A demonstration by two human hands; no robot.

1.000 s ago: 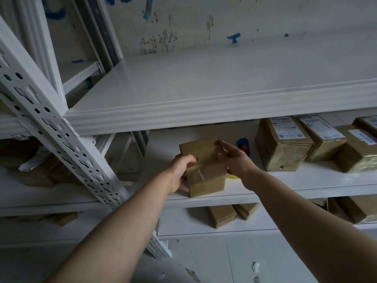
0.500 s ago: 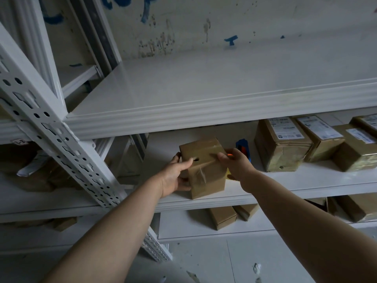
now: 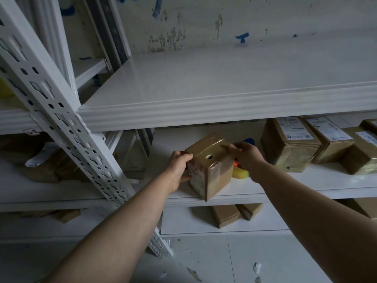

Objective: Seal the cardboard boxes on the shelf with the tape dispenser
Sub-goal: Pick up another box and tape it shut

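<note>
On the middle shelf (image 3: 285, 194), close to its front lip, holding a small cardboard box (image 3: 214, 172) upright with both hands. Gripping the box's left side with the left hand (image 3: 179, 167), with fingers (image 3: 186, 156) curled round the upper left edge and thumb lying lower down against the pale, speckled face. Pinching the upper right edge with the right hand (image 3: 247, 155), with bent fingertips (image 3: 233, 147) set on the glossy, taped top. Standing the box turned at an angle, with one bottom corner pointing out over the shelf lip and a small dark hole showing in the upper face. Hiding most of the tape dispenser (image 3: 240, 174) behind the right wrist: lying on the same shelf just behind and to the right of the box, showing only a yellow roll, an orange bit and a blue tip above the hand. Sharing the shelf, farther right and apart from the held box, with a row of taped, labelled boxes (image 3: 289, 148). Working beneath a bare white upper shelf (image 3: 224, 111), beside a slanting perforated post (image 3: 61, 119), above two small plain boxes (image 3: 225, 215) on the shelf below.
</note>
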